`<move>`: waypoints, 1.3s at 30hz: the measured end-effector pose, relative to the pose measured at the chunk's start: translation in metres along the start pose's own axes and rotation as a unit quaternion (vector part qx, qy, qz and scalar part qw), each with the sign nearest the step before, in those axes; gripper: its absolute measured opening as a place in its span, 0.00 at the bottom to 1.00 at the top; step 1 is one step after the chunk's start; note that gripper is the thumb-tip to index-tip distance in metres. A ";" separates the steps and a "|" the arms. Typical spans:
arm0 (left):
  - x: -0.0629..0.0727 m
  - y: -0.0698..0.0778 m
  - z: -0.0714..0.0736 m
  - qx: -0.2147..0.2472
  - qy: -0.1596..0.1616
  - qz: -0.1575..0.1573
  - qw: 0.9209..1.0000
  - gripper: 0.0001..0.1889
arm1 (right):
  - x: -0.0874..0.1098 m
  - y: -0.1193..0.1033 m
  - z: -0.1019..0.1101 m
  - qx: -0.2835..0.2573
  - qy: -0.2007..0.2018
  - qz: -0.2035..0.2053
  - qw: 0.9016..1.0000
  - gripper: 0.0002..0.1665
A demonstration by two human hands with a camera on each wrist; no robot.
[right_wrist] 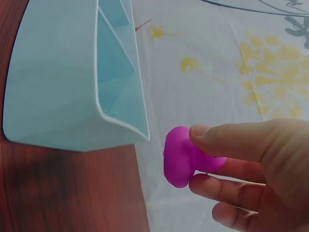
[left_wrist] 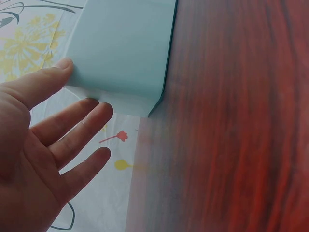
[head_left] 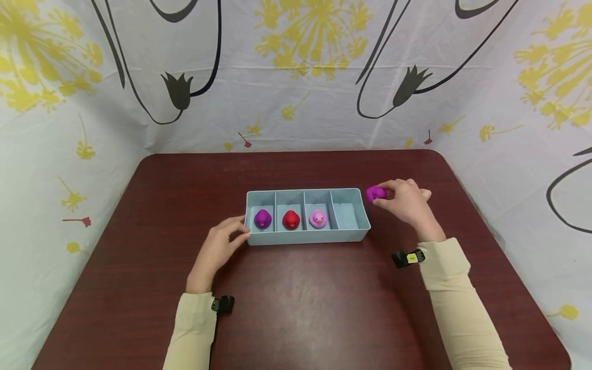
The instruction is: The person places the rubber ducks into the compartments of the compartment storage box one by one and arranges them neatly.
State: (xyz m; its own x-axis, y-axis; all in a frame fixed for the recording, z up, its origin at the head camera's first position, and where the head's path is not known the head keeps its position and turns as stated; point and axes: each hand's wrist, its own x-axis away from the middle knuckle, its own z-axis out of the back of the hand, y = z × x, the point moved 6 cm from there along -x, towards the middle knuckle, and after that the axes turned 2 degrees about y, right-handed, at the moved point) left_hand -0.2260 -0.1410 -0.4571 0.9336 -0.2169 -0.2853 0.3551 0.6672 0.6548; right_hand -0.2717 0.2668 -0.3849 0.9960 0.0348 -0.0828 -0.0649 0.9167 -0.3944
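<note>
A pale blue box [head_left: 305, 237] with dividers stands on the table. From left to right its compartments hold a purple rubber duck [head_left: 262, 219], a red rubber duck [head_left: 291, 220] and a pink rubber duck [head_left: 318, 219]; the rightmost one is bare. My left hand [head_left: 222, 248] touches the box's left end, its fingers [left_wrist: 79, 123] fairly straight and spread in the left wrist view. Beyond the box's right end, my right hand [head_left: 406, 203] pinches a magenta rubber duck [right_wrist: 179, 157] between thumb and fingers. That duck is held beside the box, apart from its rim.
The dark red-brown table [head_left: 296, 293] has rounded far corners. Behind it and at both sides hangs a white cloth [head_left: 324, 118] with yellow and grey flower prints. Each sleeve cuff carries a small black wrist camera, such as the right camera [head_left: 408, 258].
</note>
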 end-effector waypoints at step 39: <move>0.001 -0.001 0.000 0.006 0.002 -0.003 1.000 0.05 | -0.005 -0.043 -0.060 0.063 -0.050 0.113 0.990 0.21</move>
State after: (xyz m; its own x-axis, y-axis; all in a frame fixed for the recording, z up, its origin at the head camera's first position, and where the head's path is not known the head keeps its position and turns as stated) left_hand -0.2255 -0.1414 -0.4582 0.9314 -0.2178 -0.2915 0.3608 0.6570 0.6620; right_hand -0.2774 0.2036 -0.4228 0.9583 0.2786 -0.0635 -0.2855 0.9231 -0.2577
